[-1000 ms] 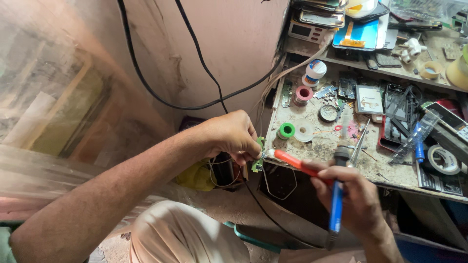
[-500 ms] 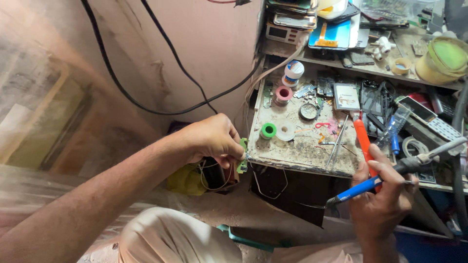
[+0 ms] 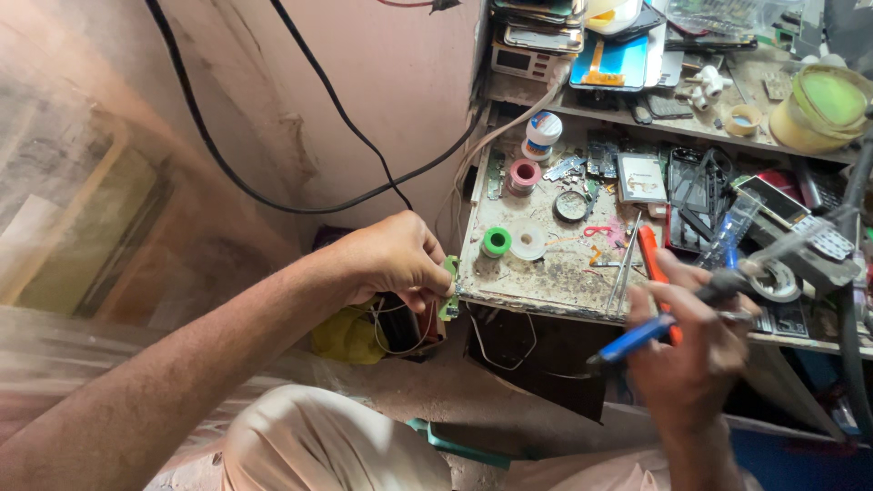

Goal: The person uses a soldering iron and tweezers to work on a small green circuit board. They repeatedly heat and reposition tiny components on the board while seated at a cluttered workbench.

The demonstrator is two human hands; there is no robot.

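Note:
My left hand (image 3: 391,259) pinches a small green circuit board (image 3: 449,289) with thin wires hanging from it, just off the left front corner of the dirty workbench (image 3: 546,273). My right hand (image 3: 687,350) grips a blue-handled soldering iron (image 3: 641,335) together with an orange-handled tool (image 3: 651,264) over the bench's front edge. The iron's dark tip end points up and to the right toward a tape roll (image 3: 773,279). The two hands are well apart.
On the bench lie a green solder spool (image 3: 496,241), a white spool (image 3: 527,243), a pink spool (image 3: 524,174), a white jar (image 3: 543,133), tweezers (image 3: 626,264) and several phone parts. A shelf above holds phones and a yellow-green tub (image 3: 823,105). Black cables run across the wall (image 3: 300,195).
My right hand has carried the iron and orange-handled tool from beside my left hand rightward over the bench and raised them. My left hand has stayed on the board.

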